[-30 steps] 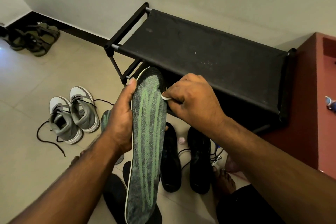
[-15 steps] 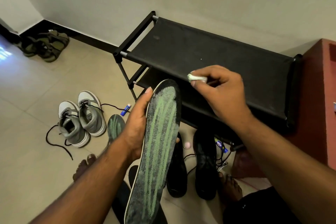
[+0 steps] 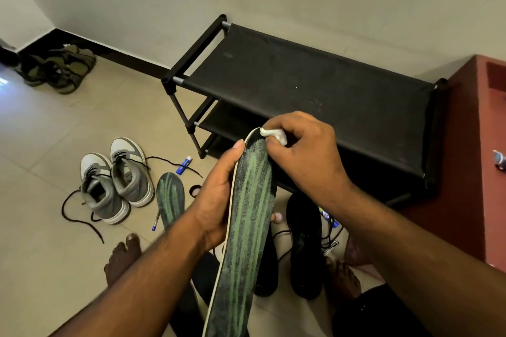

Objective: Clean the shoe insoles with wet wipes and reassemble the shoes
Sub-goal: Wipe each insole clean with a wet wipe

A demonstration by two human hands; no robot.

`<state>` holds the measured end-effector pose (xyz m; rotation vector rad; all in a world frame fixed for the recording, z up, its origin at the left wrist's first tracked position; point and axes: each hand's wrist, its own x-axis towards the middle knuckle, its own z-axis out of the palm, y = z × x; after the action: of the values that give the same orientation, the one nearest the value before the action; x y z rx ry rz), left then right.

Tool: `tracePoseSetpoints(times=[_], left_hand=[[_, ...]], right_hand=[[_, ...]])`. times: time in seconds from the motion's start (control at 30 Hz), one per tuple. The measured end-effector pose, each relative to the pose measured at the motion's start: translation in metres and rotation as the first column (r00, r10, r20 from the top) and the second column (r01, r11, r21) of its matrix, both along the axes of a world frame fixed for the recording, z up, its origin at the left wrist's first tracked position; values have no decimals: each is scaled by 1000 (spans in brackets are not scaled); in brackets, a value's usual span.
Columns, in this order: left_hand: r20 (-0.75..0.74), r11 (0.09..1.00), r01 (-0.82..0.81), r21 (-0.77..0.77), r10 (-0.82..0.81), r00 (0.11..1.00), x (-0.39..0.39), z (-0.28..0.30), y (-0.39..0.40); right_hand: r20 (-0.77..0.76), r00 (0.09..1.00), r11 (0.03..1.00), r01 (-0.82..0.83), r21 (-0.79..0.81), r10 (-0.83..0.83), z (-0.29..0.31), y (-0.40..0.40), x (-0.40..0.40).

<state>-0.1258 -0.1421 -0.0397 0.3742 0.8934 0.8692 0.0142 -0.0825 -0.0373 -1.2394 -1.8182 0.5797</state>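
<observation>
My left hand [image 3: 216, 197] grips a long dark insole with green stripes [image 3: 246, 227] by its left edge, holding it upright in front of me. My right hand [image 3: 304, 156] pinches a small bunched white wet wipe [image 3: 273, 134] and presses it on the insole's top tip. A second green-striped insole [image 3: 170, 198] lies on the floor to the left. A pair of grey and white sneakers [image 3: 117, 180] with loose black laces stands further left. Two black shoes [image 3: 305, 243] sit on the floor beneath my hands, partly hidden by the held insole.
A black fabric shoe rack [image 3: 315, 85] stands against the wall behind my hands. A dark red cabinet [image 3: 482, 172] is at the right. Olive sandals [image 3: 57, 71] sit in the far left corner. A small blue tube [image 3: 183, 165] and a pen [image 3: 156, 223] lie on the tiles.
My right hand was lifted off the insole over the rack half a second ago; it has come back down and the wipe now presses on the insole's tip.
</observation>
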Motion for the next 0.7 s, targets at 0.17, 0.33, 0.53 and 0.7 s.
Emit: tracePoseSetpoints(times=[0.17, 0.33, 0.53, 0.7], left_hand=[[-67, 999, -42, -2, 42, 997, 4, -1, -1], [-97, 999, -54, -5, 54, 994, 1, -4, -3], [-95, 993, -85, -87, 76, 993, -8, -10, -1], [-146, 995, -95, -37, 89, 985, -7, -10, 1]], right_hand=[[-20, 993, 993, -119, -3, 119, 4, -9, -6], [64, 962, 964, -267, 0, 267, 4, -21, -12], [235, 874, 889, -452, 69, 426, 1, -31, -20], [-153, 949, 910, -310, -275, 277, 17, -16, -7]])
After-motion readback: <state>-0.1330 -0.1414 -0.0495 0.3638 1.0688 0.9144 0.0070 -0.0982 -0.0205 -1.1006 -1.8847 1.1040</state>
